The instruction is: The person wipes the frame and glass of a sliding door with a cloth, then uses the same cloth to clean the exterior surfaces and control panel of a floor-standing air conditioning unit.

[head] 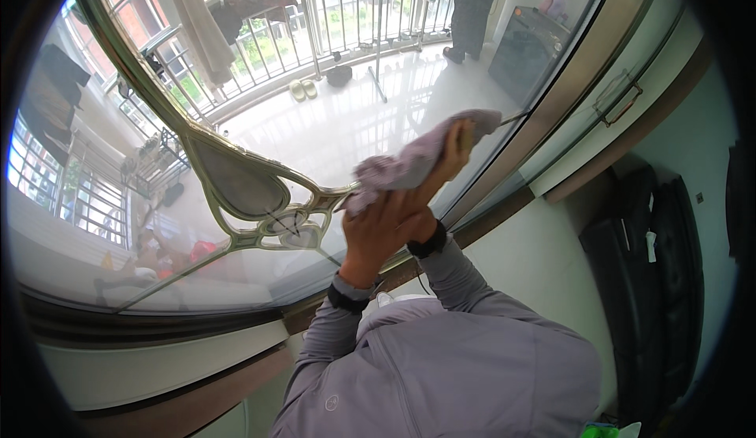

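A mauve cloth (407, 163) lies bunched up in front of a glass door panel (354, 125). My right hand (446, 163) grips its upper part, with the fingers wrapped over the fabric. Lower down, my left hand (378, 231) holds the near end of the cloth and overlaps my right wrist. Both wrists wear dark bands. Gold-coloured decorative trim (236, 234) with teardrop-shaped inserts runs across the glass to the left of my hands. Whether the cloth touches the glass cannot be told for certain.
The door's metal frame (567, 95) rises on the right, near a metal handle (626, 104). A black padded sofa (649, 284) stands at the right. Through the glass appear a balcony railing (354, 18), green slippers (303, 89), a dark cabinet (525, 45) and a person's legs (472, 9).
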The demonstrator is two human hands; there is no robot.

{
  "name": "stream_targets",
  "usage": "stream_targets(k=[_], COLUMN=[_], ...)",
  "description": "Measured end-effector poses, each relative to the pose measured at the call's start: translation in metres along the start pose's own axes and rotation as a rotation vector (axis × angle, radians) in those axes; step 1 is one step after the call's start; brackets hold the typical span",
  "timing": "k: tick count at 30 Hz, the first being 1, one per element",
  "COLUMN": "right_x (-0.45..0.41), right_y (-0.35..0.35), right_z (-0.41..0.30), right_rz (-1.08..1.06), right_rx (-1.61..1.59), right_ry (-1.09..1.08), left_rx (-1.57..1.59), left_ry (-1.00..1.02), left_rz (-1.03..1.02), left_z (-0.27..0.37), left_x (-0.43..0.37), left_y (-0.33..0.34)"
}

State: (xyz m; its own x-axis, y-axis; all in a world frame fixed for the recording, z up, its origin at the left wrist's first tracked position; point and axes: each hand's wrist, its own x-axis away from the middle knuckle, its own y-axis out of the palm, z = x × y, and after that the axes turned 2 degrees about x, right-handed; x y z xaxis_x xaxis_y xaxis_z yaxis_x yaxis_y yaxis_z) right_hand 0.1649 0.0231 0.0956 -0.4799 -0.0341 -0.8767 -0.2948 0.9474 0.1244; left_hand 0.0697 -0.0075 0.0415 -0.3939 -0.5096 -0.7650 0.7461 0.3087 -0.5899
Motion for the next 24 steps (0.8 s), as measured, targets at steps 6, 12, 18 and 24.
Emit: stream_targets(k=[6, 12, 18, 24], right_x=[0.010, -0.024, -0.042, -0.036], right_y=[0.006, -0.002, -0.026, -0.038], right_z=[-0.045, 0.007, 0.083, 0.082], right_rz=[-0.284, -0.194, 0.040, 0.116], right_rx=[-0.018, 0.154, 0.142, 0.115], right_ry=[-0.298, -0.426, -0.157, 0.060], left_rx=[0.427, 0.238, 0.136, 0.248], left_ry=[-0.267, -0.075, 0.207, 0.196], left_rz=[0.250, 0.179, -0.031, 0.012], left_z=[0.000, 0.026, 0.067, 0.072], left_x=[0.001, -0.042, -0.097, -0.101], left_y=[-0.042, -0.009, 0.031, 0.029])
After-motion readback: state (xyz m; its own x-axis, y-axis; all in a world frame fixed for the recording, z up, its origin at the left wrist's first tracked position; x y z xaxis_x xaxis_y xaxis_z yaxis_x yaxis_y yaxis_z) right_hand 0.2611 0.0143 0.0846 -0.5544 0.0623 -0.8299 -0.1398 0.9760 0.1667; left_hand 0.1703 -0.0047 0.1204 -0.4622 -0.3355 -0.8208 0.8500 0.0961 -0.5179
